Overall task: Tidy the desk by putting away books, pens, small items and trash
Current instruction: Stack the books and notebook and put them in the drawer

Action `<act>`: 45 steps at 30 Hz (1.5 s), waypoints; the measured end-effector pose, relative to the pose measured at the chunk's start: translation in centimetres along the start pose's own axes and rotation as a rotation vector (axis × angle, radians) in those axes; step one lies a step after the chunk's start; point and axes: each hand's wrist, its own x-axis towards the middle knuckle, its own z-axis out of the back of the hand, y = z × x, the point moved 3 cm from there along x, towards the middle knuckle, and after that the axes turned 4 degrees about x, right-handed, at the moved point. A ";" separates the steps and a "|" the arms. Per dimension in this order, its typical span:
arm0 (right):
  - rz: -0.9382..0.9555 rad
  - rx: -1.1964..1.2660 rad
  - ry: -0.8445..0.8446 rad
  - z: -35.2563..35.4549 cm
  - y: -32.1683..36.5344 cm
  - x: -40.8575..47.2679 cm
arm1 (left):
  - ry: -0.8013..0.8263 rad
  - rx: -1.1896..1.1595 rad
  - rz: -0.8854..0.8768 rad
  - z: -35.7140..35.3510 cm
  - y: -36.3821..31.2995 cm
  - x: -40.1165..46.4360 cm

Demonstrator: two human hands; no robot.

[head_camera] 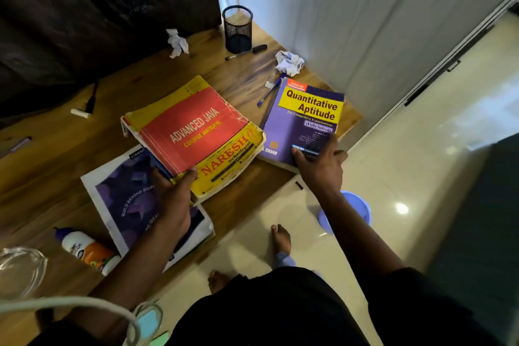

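Gathering the books. Left hand (pixel 171 199) gripping the near corner of the red-and-yellow Java book (pixel 196 135), thumb on the cover, fingers curled beneath, tilting it up off the purple-and-white magazine (pixel 126 199) under the left wrist. Right hand (pixel 320 168) pinching the near edge of the purple aptitude book (pixel 303 121), flat on the desk (pixel 56 163) corner. Next, probably: stacking one book on the other, calling for a firm lift. Beyond both hands: blue pen (pixel 269 91), black marker (pixel 247 53), two paper wads (pixel 289 62), mesh pen cup (pixel 237 28).
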 end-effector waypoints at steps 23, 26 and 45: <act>-0.187 0.727 0.236 3.4 2.5 1.7 | 0.045 -0.063 -0.062 -0.5 -1.7 -1.7; -0.151 0.735 0.223 4.1 3.2 2.0 | 0.065 -0.053 -0.046 -0.5 -1.8 -1.5; 0.010 0.793 0.687 7.3 10.3 6.6 | 0.116 -0.278 -0.057 -2.4 -2.6 -3.7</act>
